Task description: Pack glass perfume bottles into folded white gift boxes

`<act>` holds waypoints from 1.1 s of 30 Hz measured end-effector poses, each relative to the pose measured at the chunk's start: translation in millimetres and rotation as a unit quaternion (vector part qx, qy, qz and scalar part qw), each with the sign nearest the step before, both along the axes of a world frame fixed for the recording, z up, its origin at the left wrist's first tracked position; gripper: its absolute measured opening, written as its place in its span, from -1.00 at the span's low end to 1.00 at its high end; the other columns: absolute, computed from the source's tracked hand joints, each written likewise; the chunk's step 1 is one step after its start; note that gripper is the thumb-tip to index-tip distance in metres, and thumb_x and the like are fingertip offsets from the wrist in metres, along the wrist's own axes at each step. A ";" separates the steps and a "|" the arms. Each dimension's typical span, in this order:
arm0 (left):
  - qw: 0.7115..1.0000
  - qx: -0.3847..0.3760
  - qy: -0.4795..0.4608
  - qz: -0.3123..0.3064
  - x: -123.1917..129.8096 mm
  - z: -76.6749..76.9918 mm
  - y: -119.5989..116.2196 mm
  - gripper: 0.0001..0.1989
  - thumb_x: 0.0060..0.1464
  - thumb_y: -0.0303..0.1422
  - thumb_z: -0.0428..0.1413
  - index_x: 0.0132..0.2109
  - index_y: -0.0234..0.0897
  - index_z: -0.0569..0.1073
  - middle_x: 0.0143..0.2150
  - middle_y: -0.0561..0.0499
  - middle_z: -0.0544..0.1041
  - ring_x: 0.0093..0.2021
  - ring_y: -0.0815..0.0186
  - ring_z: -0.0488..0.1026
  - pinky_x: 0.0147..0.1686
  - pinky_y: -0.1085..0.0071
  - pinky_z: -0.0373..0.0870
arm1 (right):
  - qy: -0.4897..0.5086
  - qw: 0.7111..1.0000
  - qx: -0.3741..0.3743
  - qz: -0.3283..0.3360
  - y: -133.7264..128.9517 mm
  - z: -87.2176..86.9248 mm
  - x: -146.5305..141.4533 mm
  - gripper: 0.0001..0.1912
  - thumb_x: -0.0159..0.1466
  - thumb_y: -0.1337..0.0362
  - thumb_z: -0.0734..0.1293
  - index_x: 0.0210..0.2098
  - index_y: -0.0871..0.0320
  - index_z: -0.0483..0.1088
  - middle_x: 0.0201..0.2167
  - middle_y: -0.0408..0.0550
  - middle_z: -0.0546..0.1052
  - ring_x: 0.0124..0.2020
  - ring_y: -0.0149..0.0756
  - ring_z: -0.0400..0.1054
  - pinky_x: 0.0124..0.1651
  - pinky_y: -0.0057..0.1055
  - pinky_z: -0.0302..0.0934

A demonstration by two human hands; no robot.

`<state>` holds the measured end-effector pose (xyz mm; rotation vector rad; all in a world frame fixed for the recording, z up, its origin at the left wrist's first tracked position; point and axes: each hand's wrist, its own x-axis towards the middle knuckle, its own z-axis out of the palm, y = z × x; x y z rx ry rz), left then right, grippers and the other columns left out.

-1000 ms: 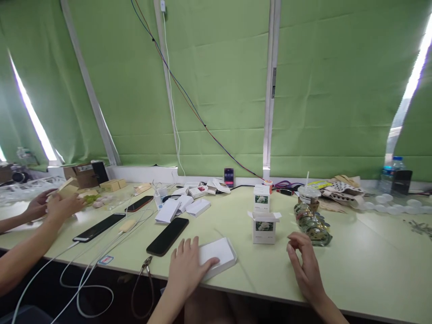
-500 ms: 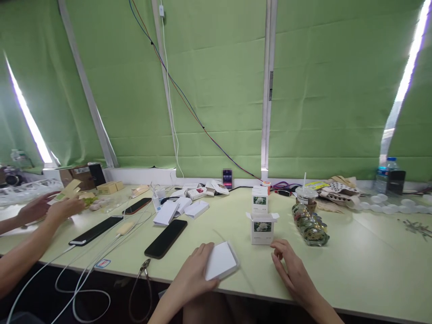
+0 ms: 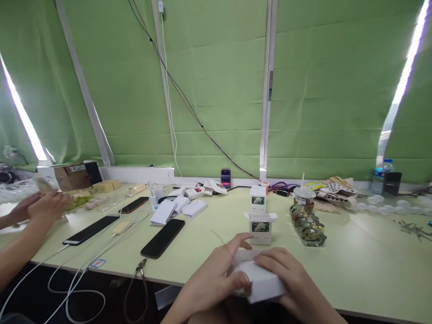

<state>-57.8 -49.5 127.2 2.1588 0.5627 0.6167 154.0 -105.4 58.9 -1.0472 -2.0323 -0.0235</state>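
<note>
Left hand point(image 3: 216, 280) and right hand point(image 3: 293, 278) part-curled round white box point(image 3: 263, 284); light, even pressure best, card likely creases easily. Flapped box point(image 3: 260, 234) upright, just beyond grip.

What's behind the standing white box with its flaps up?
Behind the flapped box is another white box with a flower picture; its base is covered, so what it rests on can't be seen.

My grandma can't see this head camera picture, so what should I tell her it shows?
Two hands hold a small white box at a pale table, near an open flower-print box, phones and green curtains.
</note>
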 end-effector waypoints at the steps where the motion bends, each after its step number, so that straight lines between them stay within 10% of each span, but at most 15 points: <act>1: 0.998 -0.036 -0.051 -0.029 -1.7 0.7 1.9 -0.21 -0.05 0.26 -0.09 0.20 -0.12 0.22 0.04 -0.12 0.41 -0.14 0.10 0.43 -0.11 0.22 0.34 | 0.059 0.997 -0.049 0.003 -0.5 0.8 4.9 -0.68 0.17 0.29 0.31 -0.05 0.03 0.39 -0.15 0.04 0.54 -0.18 -0.09 0.42 -0.16 -0.23 0.35; 9: 0.983 -0.108 -0.151 -0.014 2.8 -4.9 4.2 -0.60 -0.08 -0.26 0.29 -0.06 -0.21 0.46 -0.17 -0.04 0.50 -0.19 0.23 0.44 -0.17 0.35 0.41 | 0.366 0.891 -0.244 0.111 0.7 -5.8 5.3 -0.41 0.04 0.03 0.44 0.04 0.04 0.37 -0.14 -0.03 0.58 -0.20 -0.05 0.48 -0.18 -0.22 0.39; 15: 0.986 0.110 -0.108 0.069 8.3 -8.5 -3.5 -0.76 0.08 -0.38 0.16 -0.07 -0.17 0.45 -0.25 0.00 0.51 -0.29 0.31 0.44 -0.22 0.41 0.43 | 0.269 0.947 -0.174 0.042 3.3 -3.3 5.2 -0.51 0.12 0.01 0.38 0.02 -0.02 0.35 0.03 0.02 0.44 0.04 0.02 0.33 0.05 -0.10 0.26; 24: 0.865 0.490 -0.087 0.055 11.6 -16.4 -9.9 -0.69 0.21 -0.55 -0.05 0.09 -0.36 0.30 -0.17 -0.17 0.52 -0.21 0.23 0.44 -0.21 0.30 0.47 | 0.128 0.989 -0.073 0.026 -16.7 10.8 21.0 -0.49 0.29 0.08 0.18 0.21 -0.01 0.15 0.26 0.02 0.19 0.29 0.03 -0.01 0.26 -0.01 -0.03; 33: 0.898 0.414 -0.106 0.100 15.5 -25.9 -2.5 -0.44 0.19 -0.42 0.06 0.28 -0.26 0.08 0.08 -0.15 0.43 0.12 0.16 0.29 0.05 0.22 0.38 | 0.221 0.969 -0.109 -0.012 -25.2 29.5 5.3 -0.65 0.34 0.18 0.15 0.04 -0.02 0.41 0.04 -0.07 0.49 0.03 -0.14 0.38 0.00 -0.39 0.30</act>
